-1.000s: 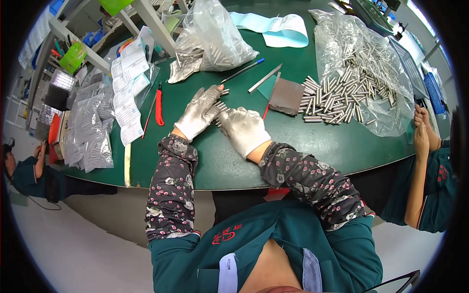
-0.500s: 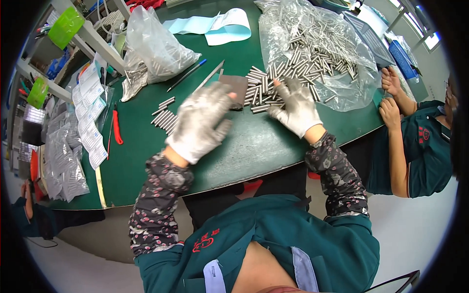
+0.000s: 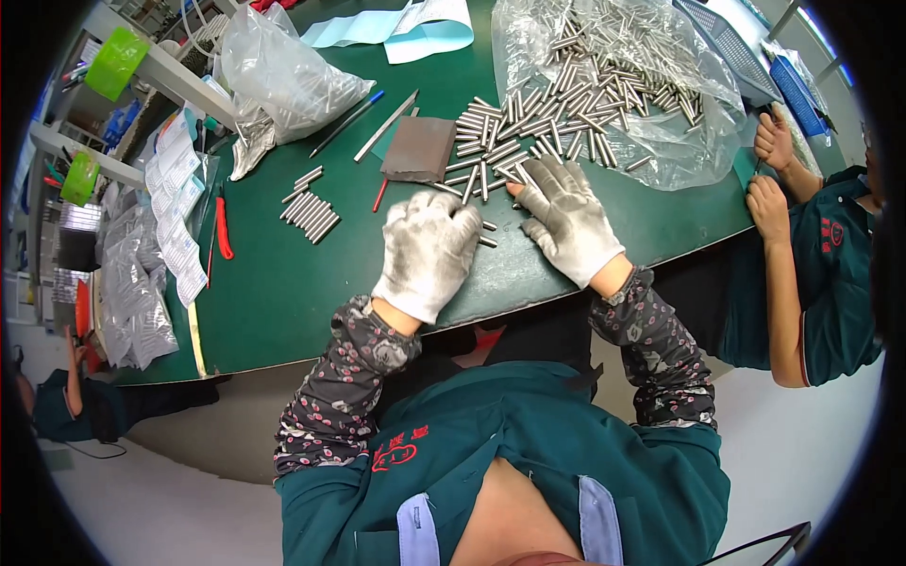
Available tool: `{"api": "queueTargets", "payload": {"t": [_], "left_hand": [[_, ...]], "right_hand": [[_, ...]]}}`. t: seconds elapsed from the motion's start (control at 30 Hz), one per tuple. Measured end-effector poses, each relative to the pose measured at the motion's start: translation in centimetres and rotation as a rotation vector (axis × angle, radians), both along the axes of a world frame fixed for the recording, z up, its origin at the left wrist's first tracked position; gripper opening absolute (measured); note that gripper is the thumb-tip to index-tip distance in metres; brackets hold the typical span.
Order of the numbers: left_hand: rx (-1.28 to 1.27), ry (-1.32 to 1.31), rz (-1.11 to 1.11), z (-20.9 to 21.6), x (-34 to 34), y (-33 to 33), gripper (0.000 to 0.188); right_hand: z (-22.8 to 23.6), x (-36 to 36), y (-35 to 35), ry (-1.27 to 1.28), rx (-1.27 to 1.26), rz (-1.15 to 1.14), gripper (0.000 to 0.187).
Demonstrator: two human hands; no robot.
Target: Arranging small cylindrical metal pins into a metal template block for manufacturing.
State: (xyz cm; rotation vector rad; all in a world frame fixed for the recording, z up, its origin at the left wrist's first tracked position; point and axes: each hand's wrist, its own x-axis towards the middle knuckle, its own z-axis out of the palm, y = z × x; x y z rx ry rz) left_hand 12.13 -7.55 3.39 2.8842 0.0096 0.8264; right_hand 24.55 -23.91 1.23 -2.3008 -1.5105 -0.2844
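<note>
Both my hands wear smudged white gloves. My left hand (image 3: 429, 255) rests on the table with its fingers curled under, just in front of a brown block (image 3: 418, 149); two metal pins show at its right side, and whatever its fingers hold is hidden. My right hand (image 3: 569, 222) lies with fingers stretched out, its tips touching the near edge of a heap of loose metal pins (image 3: 566, 113). The heap spreads out of a clear plastic bag (image 3: 684, 160). Left of the block, a small group of pins (image 3: 310, 215) lies mostly side by side.
A filled plastic bag (image 3: 283, 80), a blue-capped pen (image 3: 346, 124) and a metal strip (image 3: 387, 125) lie at the back left. Red-handled pliers (image 3: 224, 229) and paper sheets (image 3: 176, 193) are further left. Blue baskets (image 3: 797, 94) stand at right, near a co-worker's hands (image 3: 772, 170).
My left hand has moved right and nearer, from beside the grouped pins to in front of the block, its fingers now curled. My right hand stays at the heap, its fingers flatter.
</note>
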Motion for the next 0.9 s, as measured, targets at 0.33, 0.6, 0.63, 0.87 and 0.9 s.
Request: {"api": "queueTargets", "payload": {"t": [0.33,0.6,0.63,0.87,0.9], "left_hand": [[-0.018,0.210,0.082,-0.3,-1.1,-0.2,0.022],[0.018,0.158,0.166,-0.7,-0.9,-0.2,0.020],[0.008,0.155,0.207,-0.9,-0.9,0.0,0.020],[-0.016,0.121,0.191,-1.4,-0.8,0.4,0.020],[-0.020,0.119,0.180,-1.3,-0.9,0.4,0.020]], "right_hand": [[1.2,-1.9,0.1,-0.088,0.218,-0.053,0.026],[1.2,-3.3,1.3,-0.196,0.024,-0.077,0.028],[1.2,-3.6,1.3,-0.202,-0.012,-0.062,0.029],[-0.6,-11.6,-3.7,-0.071,0.023,0.452,0.023],[-1.0,-12.3,-3.7,-0.117,0.009,0.528,0.020]]}}
